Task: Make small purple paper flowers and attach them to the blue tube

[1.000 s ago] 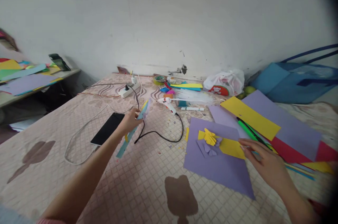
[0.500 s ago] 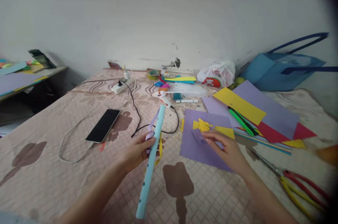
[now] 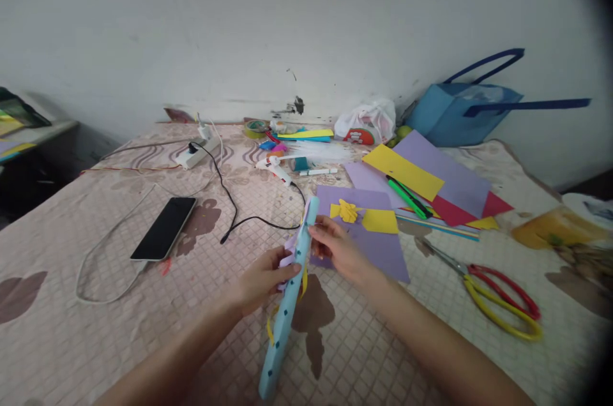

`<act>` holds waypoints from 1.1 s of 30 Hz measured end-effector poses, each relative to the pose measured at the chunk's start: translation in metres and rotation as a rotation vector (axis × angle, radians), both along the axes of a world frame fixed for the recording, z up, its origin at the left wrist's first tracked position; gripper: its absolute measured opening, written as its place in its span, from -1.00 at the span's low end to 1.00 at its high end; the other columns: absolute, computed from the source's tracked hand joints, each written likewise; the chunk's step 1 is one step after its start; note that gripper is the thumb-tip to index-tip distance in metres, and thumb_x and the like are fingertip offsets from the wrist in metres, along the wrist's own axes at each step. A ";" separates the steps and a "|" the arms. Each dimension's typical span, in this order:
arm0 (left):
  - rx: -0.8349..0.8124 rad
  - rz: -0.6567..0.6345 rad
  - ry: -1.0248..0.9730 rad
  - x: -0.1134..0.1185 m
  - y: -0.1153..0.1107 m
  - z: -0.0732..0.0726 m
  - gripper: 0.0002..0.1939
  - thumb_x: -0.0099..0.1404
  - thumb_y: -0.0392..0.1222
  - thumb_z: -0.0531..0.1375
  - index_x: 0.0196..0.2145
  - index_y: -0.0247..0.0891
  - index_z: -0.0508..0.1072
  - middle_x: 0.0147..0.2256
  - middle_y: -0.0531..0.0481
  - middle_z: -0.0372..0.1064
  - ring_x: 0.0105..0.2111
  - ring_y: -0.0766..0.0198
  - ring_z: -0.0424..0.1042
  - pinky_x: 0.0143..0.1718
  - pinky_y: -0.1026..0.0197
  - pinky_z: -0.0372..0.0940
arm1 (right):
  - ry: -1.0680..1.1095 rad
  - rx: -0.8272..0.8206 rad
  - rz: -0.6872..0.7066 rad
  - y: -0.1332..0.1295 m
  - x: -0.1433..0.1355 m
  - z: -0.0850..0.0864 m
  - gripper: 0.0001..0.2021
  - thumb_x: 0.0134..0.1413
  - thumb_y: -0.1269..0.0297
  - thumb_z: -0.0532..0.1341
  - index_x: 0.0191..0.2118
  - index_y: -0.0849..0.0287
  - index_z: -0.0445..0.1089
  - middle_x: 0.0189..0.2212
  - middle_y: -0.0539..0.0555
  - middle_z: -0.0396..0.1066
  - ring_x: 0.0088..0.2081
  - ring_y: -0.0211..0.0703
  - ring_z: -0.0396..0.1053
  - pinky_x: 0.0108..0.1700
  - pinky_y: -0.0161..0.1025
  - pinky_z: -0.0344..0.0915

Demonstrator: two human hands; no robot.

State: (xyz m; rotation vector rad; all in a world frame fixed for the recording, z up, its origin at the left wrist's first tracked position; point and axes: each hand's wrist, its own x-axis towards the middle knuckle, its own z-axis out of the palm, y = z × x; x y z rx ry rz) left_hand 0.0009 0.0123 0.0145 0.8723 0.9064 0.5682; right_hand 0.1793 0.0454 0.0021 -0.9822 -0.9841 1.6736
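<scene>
A long light blue paper tube (image 3: pixel 286 310) with small dark diamond shapes along it slants up and away over the table. My left hand (image 3: pixel 268 275) is closed around its middle, thumb on top, with purple and yellow paper strips (image 3: pixel 305 279) curling beside it. My right hand (image 3: pixel 338 246) pinches the tube's upper right edge; whether a small piece is also between those fingertips I cannot tell. Behind that hand lies a purple sheet (image 3: pixel 383 253) bearing a yellow paper flower (image 3: pixel 347 210) and a yellow paper piece (image 3: pixel 380 221).
Scissors (image 3: pixel 467 270) with red and yellow handles lie at right, below a green cutter (image 3: pixel 408 196) and coloured sheets (image 3: pixel 440 163). A glue gun (image 3: pixel 275 170) trails a black cord. At left are a phone (image 3: pixel 164 229) and power strip (image 3: pixel 197 152); a blue bag (image 3: pixel 440 115) stands behind.
My right hand has moved left from the purple sheet to the upper part of the tube. My left hand and the tube now sit slightly lower and further right in view, as the view has turned right.
</scene>
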 end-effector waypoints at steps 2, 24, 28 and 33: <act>0.085 -0.037 0.030 -0.002 0.001 0.002 -0.60 0.11 -0.07 0.28 -0.14 -0.29 0.31 -0.33 -0.01 0.35 -0.40 0.34 0.36 -0.41 0.29 0.24 | 0.033 -0.010 -0.003 0.000 -0.001 -0.001 -0.75 -0.11 0.18 0.34 -0.33 0.17 0.32 -0.61 -0.14 0.28 -0.66 -0.44 0.18 -0.63 -0.44 0.11; 0.300 0.123 0.097 0.033 0.077 0.022 -0.62 0.12 0.05 0.23 -0.24 -0.29 0.33 -0.29 -0.08 0.44 -0.33 0.27 0.40 -0.35 0.25 0.23 | 0.176 -0.158 0.004 -0.003 -0.009 -0.012 -0.74 -0.15 0.17 0.36 -0.46 0.17 0.29 -0.71 -0.13 0.29 -0.68 -0.42 0.20 -0.63 -0.44 0.07; 0.293 0.089 0.074 0.030 0.080 0.016 -0.53 -0.04 -0.09 0.37 -0.22 -0.29 0.32 -0.29 -0.11 0.47 -0.36 0.26 0.43 -0.36 0.25 0.24 | 0.179 -0.168 -0.003 -0.003 -0.010 -0.013 -0.74 -0.16 0.18 0.37 -0.46 0.18 0.30 -0.69 -0.12 0.31 -0.67 -0.43 0.21 -0.64 -0.44 0.05; 0.225 0.110 -0.074 0.028 0.082 0.010 -0.64 0.02 -0.15 0.33 -0.24 -0.31 0.35 -0.30 -0.14 0.50 -0.39 0.25 0.46 -0.35 0.23 0.28 | 0.187 -0.177 -0.003 -0.002 -0.009 -0.013 -0.75 -0.17 0.18 0.37 -0.46 0.17 0.31 -0.70 -0.13 0.30 -0.68 -0.43 0.18 -0.65 -0.44 0.03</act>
